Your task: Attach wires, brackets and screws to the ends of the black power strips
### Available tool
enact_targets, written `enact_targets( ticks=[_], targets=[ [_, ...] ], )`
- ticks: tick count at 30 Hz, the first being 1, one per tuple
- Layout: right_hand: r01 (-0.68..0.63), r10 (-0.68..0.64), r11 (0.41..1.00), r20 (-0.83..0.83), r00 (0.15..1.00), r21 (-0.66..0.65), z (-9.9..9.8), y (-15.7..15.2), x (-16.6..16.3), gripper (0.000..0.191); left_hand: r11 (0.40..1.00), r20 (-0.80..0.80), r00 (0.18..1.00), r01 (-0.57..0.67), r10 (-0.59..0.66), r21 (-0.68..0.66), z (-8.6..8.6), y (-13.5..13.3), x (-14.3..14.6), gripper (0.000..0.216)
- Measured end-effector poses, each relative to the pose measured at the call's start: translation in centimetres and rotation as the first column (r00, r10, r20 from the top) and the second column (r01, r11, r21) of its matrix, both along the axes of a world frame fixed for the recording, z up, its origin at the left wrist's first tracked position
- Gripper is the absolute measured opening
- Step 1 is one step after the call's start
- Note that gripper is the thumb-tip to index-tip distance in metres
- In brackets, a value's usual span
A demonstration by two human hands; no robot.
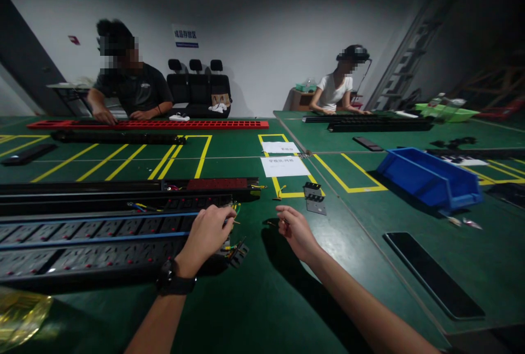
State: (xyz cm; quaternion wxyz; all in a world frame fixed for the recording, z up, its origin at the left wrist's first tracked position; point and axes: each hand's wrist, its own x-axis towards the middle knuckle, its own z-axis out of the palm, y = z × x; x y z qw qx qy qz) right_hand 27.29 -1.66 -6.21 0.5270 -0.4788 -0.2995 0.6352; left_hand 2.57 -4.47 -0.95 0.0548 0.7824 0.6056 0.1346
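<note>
Wire-fitting stage, apparently: left hand (209,233) grip closed on the wires (234,209) at the power strip (102,233) end, right hand (296,231) at its 3 o'clock, grip narrow, contents indiscernible; fine alignment needed.

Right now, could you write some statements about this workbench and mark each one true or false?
1. The left hand is at the wired end of the black socket strip. True.
2. The blue bin stands to the left of both hands. False: it stands to their right.
3. Two white paper sheets lie on the green table. True.
4. The right hand rests on the socket strip. False: it is apart from the strip, over bare table.
</note>
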Motion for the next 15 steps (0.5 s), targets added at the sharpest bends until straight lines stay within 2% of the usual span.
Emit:
enact_targets(
  ticks=[8, 15],
  targets=[
    [0.012, -0.012, 1.0, 0.005, 1.0, -0.002, -0.07, 0.0, -0.14, 0.034, 0.998, -0.077, 0.995, 0.061, -0.061, 0.0, -0.13, -0.16, 0.4, 0.028],
    [0.004, -0.004, 1.0, -0.01, 1.0, 0.001, 0.19, -0.04, -0.14, 0.034, 0.998, -0.112, 0.993, 0.05, -0.046, 0.031, 0.5, -0.51, -0.05, 0.022]
  ],
)
